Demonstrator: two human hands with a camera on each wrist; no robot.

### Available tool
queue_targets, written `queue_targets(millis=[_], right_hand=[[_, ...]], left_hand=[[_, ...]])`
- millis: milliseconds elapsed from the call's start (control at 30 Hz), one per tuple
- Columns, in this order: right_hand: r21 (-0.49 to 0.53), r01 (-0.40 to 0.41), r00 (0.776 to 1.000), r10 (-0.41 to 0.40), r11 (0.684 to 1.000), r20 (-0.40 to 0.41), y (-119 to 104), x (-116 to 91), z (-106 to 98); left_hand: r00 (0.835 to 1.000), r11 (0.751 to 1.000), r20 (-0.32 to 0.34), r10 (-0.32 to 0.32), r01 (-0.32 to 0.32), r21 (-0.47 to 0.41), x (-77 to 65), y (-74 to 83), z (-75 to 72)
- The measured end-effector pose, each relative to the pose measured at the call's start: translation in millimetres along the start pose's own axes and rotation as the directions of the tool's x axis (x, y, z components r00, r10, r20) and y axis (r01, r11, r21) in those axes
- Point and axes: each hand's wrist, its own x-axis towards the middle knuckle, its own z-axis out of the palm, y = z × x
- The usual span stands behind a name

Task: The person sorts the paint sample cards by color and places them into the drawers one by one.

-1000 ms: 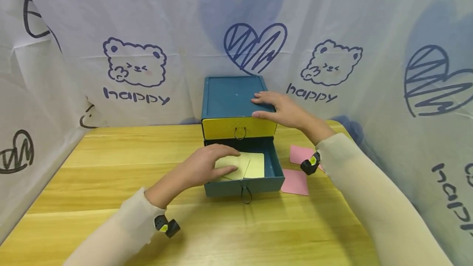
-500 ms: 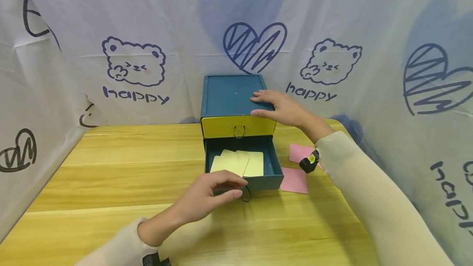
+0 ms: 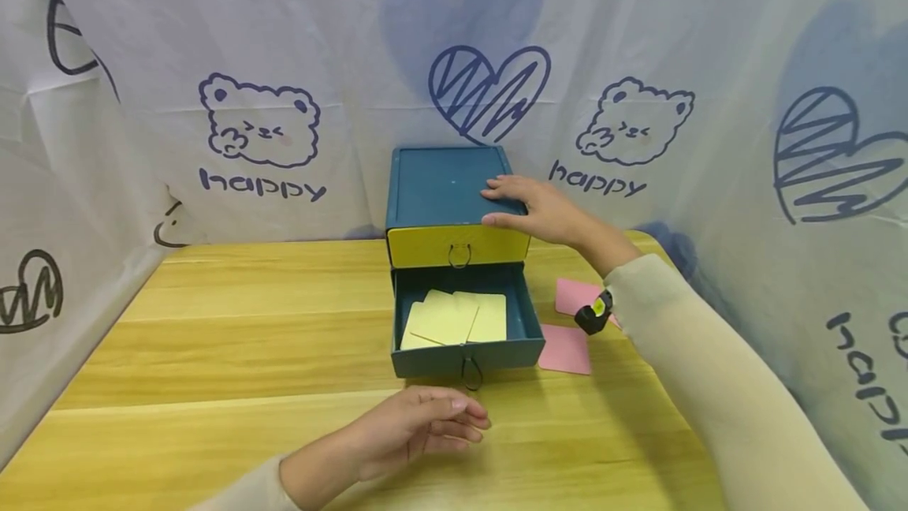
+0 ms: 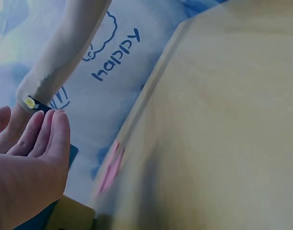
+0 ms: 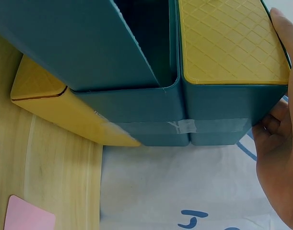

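Observation:
A drawer box [image 3: 454, 180] with a blue top stands at the back of the table, its yellow upper drawer [image 3: 418, 248] closed. Below it a blue drawer [image 3: 433, 361] is pulled out, with several pale yellow paper cards [image 3: 447, 318] overlapping inside. My left hand [image 3: 418, 428] hovers in front of the blue drawer's loop handle [image 3: 471, 374], apart from it, fingers loosely bent and holding nothing. My right hand [image 3: 553, 211] rests on the box's upper right edge, fingers on the top. In the right wrist view, the same right hand [image 5: 280, 158] lies along the box's side.
Pink cards [image 3: 565, 349] lie on the wooden table [image 3: 284, 337] right of the drawer. A lower yellow section [image 5: 84, 115] of the box shows in the right wrist view. A printed white curtain [image 3: 355, 61] hangs close behind.
My left hand has come out of the blue drawer, passed over its front toward me, and turned thumb-up below the handle. The cards stay inside. My right hand has not moved.

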Motion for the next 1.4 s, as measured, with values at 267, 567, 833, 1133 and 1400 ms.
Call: queue_targets(millis=[267,567,833,1133,1400], right_hand=[[0.003,0.004,1.0,-0.004,1.0,-0.005,3.2,1.2,2.0],[0.003,0.0,1.0,0.0,1.0,-0.014,2.2,2.4,0.3],[0.001,0.001,1.0,-0.001,1.0,-0.011,-0.4,2.8,0.8],[0.024,0.02,1.0,-0.02,1.0,-0.008,-0.7,1.2,2.0],[0.044,0.022,1.0,-0.022,0.999,-0.012,-0.2,1.1,2.4]], left_hand=[[0.996,0.974,-0.047,-0.076,0.064,-0.216,11.8,-15.7,-5.6],[0.989,0.945,-0.145,-0.032,-0.017,-0.325,31.9,-10.2,-7.7],[0.987,0.919,-0.162,0.006,-0.069,-0.389,39.2,-7.1,-5.8],[0.976,0.904,-0.21,0.051,-0.134,-0.405,51.6,4.7,-12.7],[0.956,0.898,-0.285,0.068,-0.183,-0.4,67.1,18.1,-25.0]])
